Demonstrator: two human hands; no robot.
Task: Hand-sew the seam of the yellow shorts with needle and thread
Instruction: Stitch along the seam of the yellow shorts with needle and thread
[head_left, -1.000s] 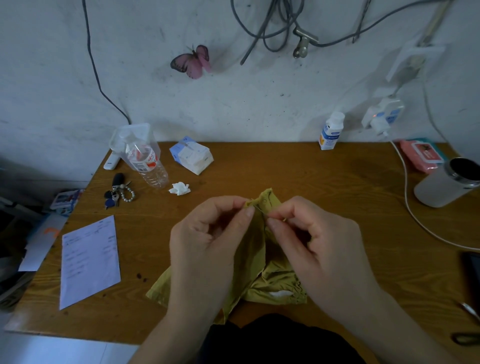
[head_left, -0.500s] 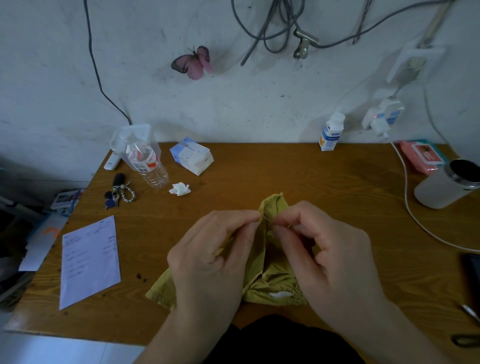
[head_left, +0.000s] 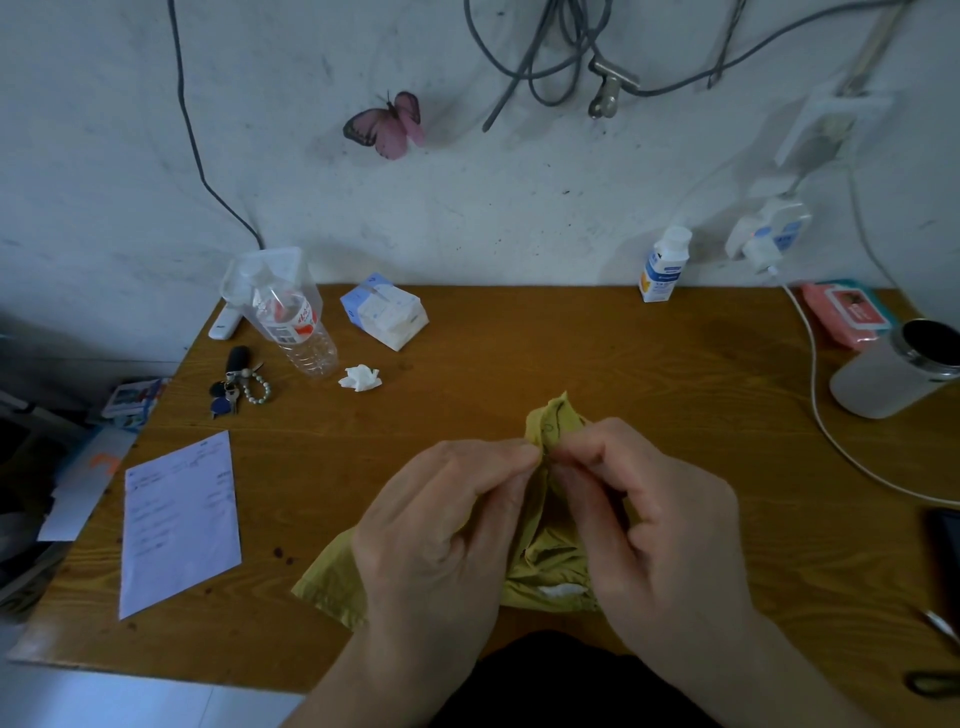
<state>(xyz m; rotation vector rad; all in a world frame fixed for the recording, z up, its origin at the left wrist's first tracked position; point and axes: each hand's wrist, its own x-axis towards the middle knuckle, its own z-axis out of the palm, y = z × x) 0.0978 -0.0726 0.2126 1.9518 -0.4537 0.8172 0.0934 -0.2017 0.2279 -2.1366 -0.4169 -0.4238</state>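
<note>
The yellow shorts (head_left: 550, 561) lie bunched on the wooden table (head_left: 623, 364) near its front edge, one folded edge lifted up between my hands. My left hand (head_left: 441, 530) pinches that raised fabric edge between thumb and fingertips. My right hand (head_left: 654, 525) pinches at the same spot from the right, fingers curled. The needle and thread are too small to make out between the fingertips. A dark stitch mark shows on the fabric tip above my fingers.
A paper sheet (head_left: 179, 519) lies front left. Keys (head_left: 239, 387), a plastic bottle (head_left: 296, 327), a tissue pack (head_left: 387, 317) and a crumpled tissue (head_left: 359, 378) sit back left. A white bottle (head_left: 664, 265), pink pack (head_left: 844, 312), grey cup (head_left: 893, 369) and white cable (head_left: 831, 431) are on the right.
Both hands have sunk slightly toward the table with the fabric edge, and the fingertips have drawn closer together. The fabric tip now stands above the fingers.
</note>
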